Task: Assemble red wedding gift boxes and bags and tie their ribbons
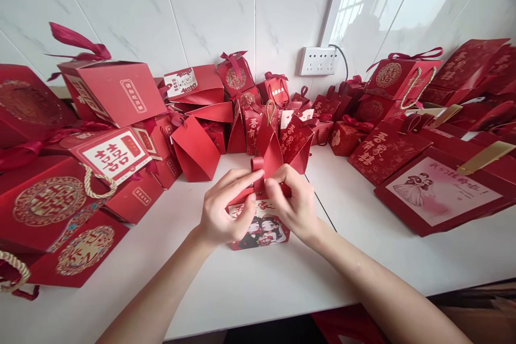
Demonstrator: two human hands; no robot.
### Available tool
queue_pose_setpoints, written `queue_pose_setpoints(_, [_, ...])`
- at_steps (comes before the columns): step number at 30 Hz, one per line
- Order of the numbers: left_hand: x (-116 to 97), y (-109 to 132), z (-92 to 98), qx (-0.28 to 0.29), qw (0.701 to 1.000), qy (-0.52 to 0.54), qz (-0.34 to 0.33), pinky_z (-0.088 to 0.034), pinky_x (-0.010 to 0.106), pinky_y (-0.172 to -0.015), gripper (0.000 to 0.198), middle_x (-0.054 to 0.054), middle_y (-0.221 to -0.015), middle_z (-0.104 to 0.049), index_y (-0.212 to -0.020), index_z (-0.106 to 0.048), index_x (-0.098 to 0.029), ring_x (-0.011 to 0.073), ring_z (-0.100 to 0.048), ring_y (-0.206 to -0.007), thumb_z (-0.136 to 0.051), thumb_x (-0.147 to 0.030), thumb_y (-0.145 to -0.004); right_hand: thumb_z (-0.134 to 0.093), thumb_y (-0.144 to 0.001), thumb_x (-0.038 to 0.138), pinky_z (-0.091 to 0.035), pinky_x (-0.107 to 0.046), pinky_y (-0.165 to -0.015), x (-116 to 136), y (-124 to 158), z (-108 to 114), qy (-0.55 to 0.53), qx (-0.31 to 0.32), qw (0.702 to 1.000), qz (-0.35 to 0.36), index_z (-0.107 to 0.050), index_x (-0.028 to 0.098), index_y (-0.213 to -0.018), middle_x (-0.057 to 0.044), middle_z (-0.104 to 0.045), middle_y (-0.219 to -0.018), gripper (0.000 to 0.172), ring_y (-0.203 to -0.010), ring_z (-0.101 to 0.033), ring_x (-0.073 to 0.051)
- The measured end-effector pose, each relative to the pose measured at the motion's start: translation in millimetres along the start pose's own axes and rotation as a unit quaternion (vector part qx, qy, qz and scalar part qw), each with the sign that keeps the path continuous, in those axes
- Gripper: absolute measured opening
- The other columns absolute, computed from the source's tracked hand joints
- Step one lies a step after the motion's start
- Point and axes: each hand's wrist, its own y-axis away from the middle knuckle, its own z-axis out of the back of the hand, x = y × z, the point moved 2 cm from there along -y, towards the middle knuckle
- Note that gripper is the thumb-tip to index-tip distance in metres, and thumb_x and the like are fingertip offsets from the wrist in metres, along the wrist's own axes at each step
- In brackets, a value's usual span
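Note:
A small red gift box (262, 239), printed on its front with a cartoon wedding couple, stands upright on the white table in front of me. A glossy dark-red strap (258, 167) loops up from its top. My left hand (229, 207) is at the left of the box top, its fingers closed on the top edge and the index fingertip against the strap. From the right, my right hand (292, 201) pinches the base of the strap between thumb and bent fingers. My fingers hide most of the box's top. Right behind the strap stands a red pointed box (269, 145) with a gold loop.
Stacked red gift boxes (44, 204) with cord handles crowd the left. More boxes (447, 193), one with a gold strip, lie on the right. A power strip (318, 61) is on the tiled wall. The white table's (258, 301) front edge runs below my forearms.

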Motion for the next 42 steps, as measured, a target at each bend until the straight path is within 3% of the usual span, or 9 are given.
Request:
queue_pose_setpoints(3, [-0.5,0.2,-1.0,-0.003,1.0,0.006,-0.004,-0.058,0.027,-0.074,0.042,0.006,-0.103,-0.07,-0.121,-0.063,-0.02,0.017,-0.067,-0.087,-0.054,-0.008,-0.082,-0.035,-0.097,0.017,-0.035,-0.025,-0.049,-0.1,-0.5,1.2,-0.008,0.009,1.0,0.003,-0.039,0.021,-0.07,0.003,-0.042,-0.061,0.028,-0.052,-0.039,-0.011])
queue_pose_setpoints(7, [0.6,0.5,-0.9,-0.004,1.0,0.008,-0.003,-0.058,0.027,-0.074,0.042,0.006,-0.103,-0.068,-0.121,-0.063,-0.02,0.0169,-0.067,-0.089,-0.054,-0.007,-0.082,-0.046,-0.087,0.017,-0.043,-0.027,-0.054,0.1,-1.9,2.7,-0.044,0.021,0.995,0.081,-0.048,0.021,-0.09,-0.002,-0.054,-0.077,0.005,-0.064,-0.051,-0.014])
queue_pose_setpoints(10, [1.4,0.8,-0.9,-0.011,1.0,0.016,-0.002,-0.057,0.025,-0.076,0.042,0.006,-0.104,-0.068,-0.12,-0.063,-0.018,0.0163,-0.067,-0.09,-0.055,-0.006,-0.081,-0.05,-0.082,0.014,-0.045,-0.029,-0.056,-0.5,-2.4,2.6,-0.027,0.02,0.994,0.102,-0.049,0.022,-0.093,-0.003,-0.055,-0.079,0.013,-0.069,-0.053,-0.017])
queue_pose_setpoints(14, [1.7,1.5,-1.1,-0.015,1.0,0.014,0.002,-0.057,0.024,-0.076,0.041,0.006,-0.103,-0.068,-0.119,-0.064,-0.018,0.0151,-0.066,-0.089,-0.055,-0.005,-0.081,-0.051,-0.083,0.013,-0.045,-0.03,-0.054,-0.6,-0.9,0.9,0.005,0.014,0.993,0.118,-0.048,0.023,-0.089,-0.002,-0.052,-0.074,0.012,-0.068,-0.053,-0.017])
queue_pose_setpoints(19, [1.2,1.6,-0.3,-0.014,1.0,-0.001,0.011,-0.058,0.025,-0.075,0.04,0.005,-0.103,-0.069,-0.119,-0.065,-0.019,0.0158,-0.067,-0.088,-0.055,-0.007,-0.082,-0.054,-0.085,0.015,-0.046,-0.027,-0.051,-0.5,-1.4,4.1,0.069,0.01,0.985,0.159,-0.048,0.022,-0.094,-0.002,-0.054,-0.075,0.012,-0.065,-0.054,-0.015])
queue_pose_setpoints(25, [-0.1,0.1,-0.7,-0.012,1.0,0.012,0.005,-0.058,0.024,-0.074,0.041,0.006,-0.101,-0.068,-0.118,-0.065,-0.018,0.0147,-0.067,-0.086,-0.054,-0.005,-0.082,-0.059,-0.085,0.013,-0.042,-0.024,-0.045,3.2,-8.5,14.5,0.21,0.027,0.94,0.266,-0.053,0.017,-0.092,-0.001,-0.059,-0.069,0.011,-0.055,-0.05,-0.012])
queue_pose_setpoints(42, [0.8,-0.3,-1.6,-0.015,1.0,0.026,0.008,-0.057,0.022,-0.076,0.04,0.005,-0.102,-0.069,-0.118,-0.065,-0.018,0.014,-0.066,-0.088,-0.055,-0.004,-0.082,-0.058,-0.094,0.017,-0.043,-0.023,-0.042,-0.6,-11.4,23.5,0.231,0.057,0.914,0.328,-0.059,0.01,-0.1,-0.005,-0.068,-0.075,0.009,-0.058,-0.061,-0.01])
